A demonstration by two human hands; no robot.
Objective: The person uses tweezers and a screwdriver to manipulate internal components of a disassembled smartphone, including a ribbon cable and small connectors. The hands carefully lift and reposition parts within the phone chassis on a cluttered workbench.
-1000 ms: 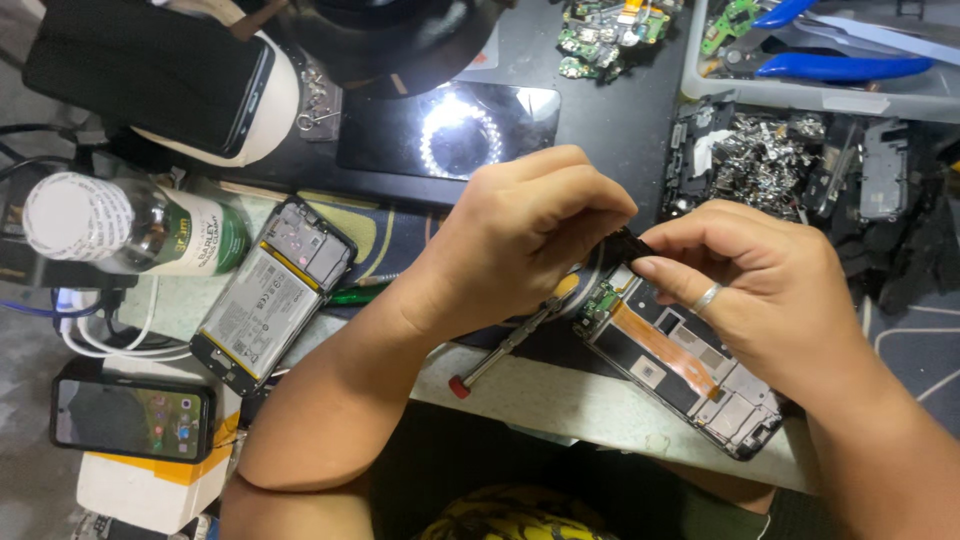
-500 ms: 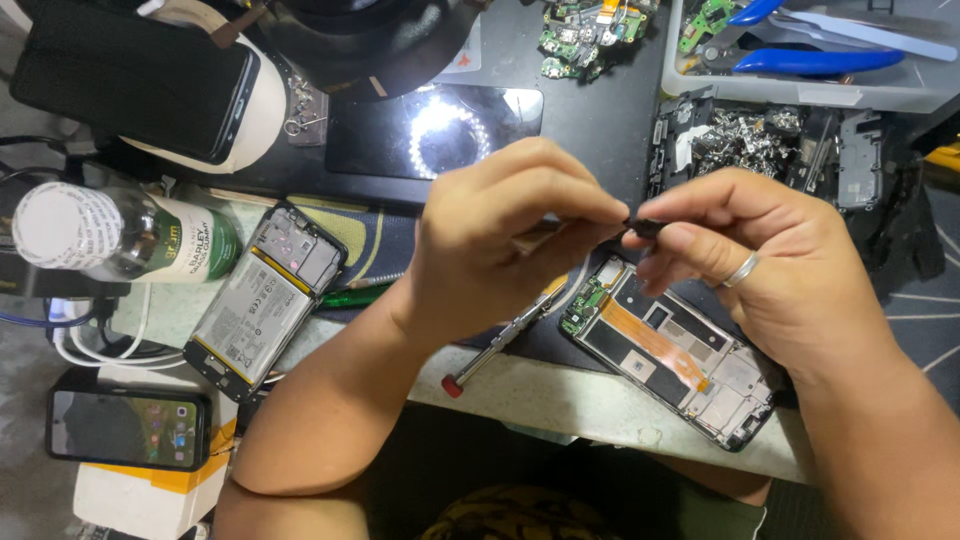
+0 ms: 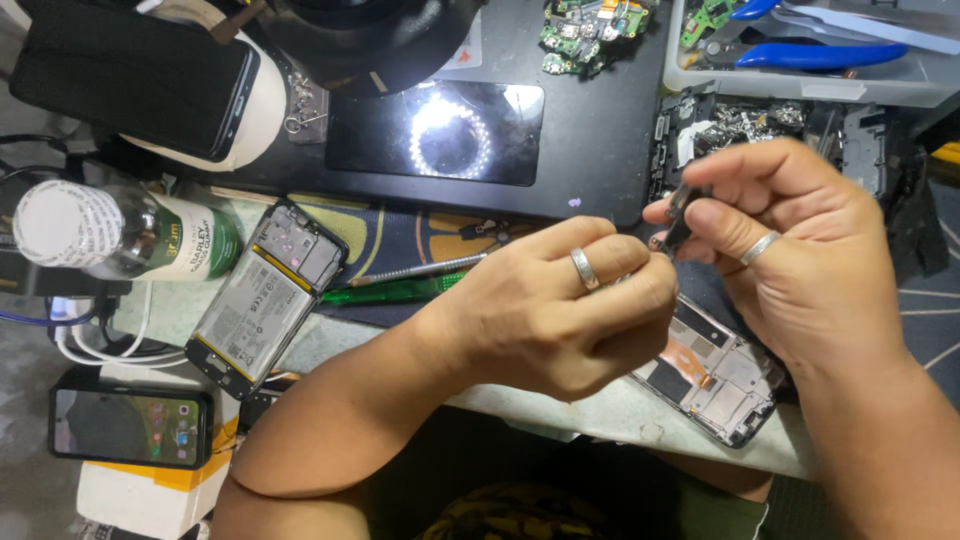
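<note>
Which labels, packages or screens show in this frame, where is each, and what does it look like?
Bottle: far left, lying on its side, white cap, green label.
Opened phone: left of centre, back off, pale labelled battery.
Lit phone screen: lower left, dark rectangle resting on a white and yellow box.
Dark glossy screen: top centre, reflecting a ring of lights.

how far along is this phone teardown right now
Done: the phone frame lies opened on the table edge, insides bare. In hand: the right hand and left hand pinch a small dark part above it. Left: the part isn't set down or fitted anywhere yet.
</note>
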